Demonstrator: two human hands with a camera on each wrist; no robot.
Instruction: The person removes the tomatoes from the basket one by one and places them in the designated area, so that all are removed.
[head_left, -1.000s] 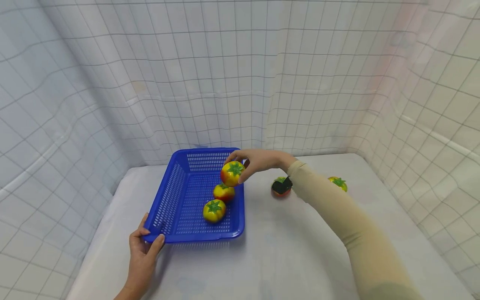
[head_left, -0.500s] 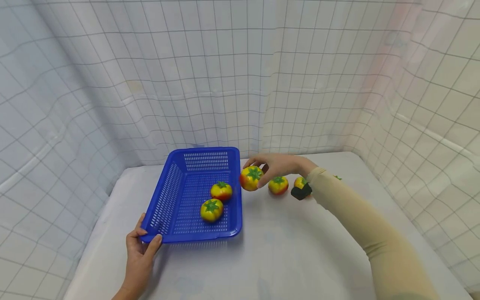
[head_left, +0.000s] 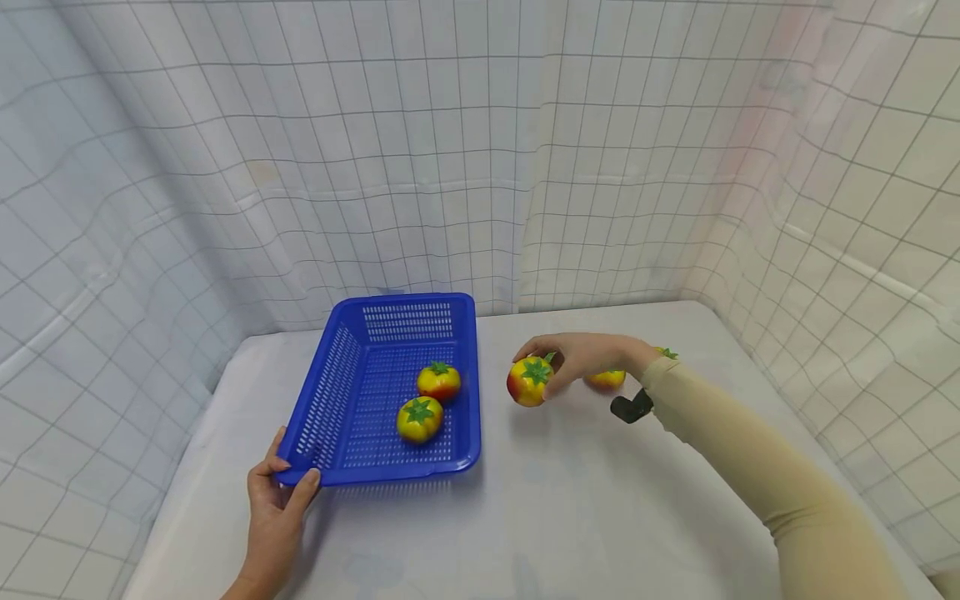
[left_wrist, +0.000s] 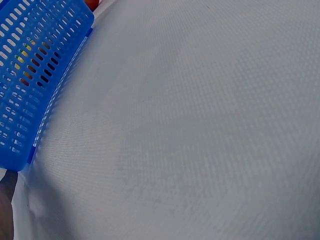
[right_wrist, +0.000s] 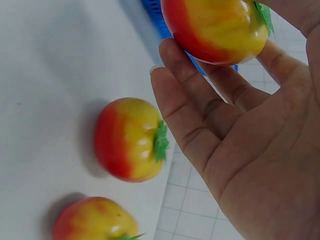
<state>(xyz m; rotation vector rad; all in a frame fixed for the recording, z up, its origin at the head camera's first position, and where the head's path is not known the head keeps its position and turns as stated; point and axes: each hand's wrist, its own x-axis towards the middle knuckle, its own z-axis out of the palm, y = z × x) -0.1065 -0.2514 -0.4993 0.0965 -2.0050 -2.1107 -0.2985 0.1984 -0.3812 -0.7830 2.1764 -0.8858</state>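
To the right of the blue basket point(head_left: 375, 477), above the white table point(head_left: 540, 521), the right hand point(head_left: 588, 354) is holding a red-and-yellow fruit point(head_left: 529, 385) between thumb and fingers. One second ago this fruit was over the basket's right side, and half a second ago beside the rim; now it is well apart from the basket and lower, though I cannot tell from my distance whether it already touches the table. For the work in hand, I judge this means that fruit is going out of the basket, not into it. Inside remain a farther fruit point(head_left: 438, 383) and a nearer fruit point(head_left: 419, 421). The left hand point(head_left: 273, 512) grips the near left corner as before, which I suppose keeps the basket steady.

The head view gives me only parts of the table fruits point(head_left: 606, 379), because the right hand and the sleeve point(head_left: 750, 467) cover them. The right wrist camera is more generous: I see one whole fruit point(right_wrist: 127, 140) and one cut-off fruit point(right_wrist: 87, 220) at the lower edge. From the left wrist I get the slotted outer wall point(left_wrist: 30, 100), with yellow and red behind its holes, but almost nothing of the left hand.
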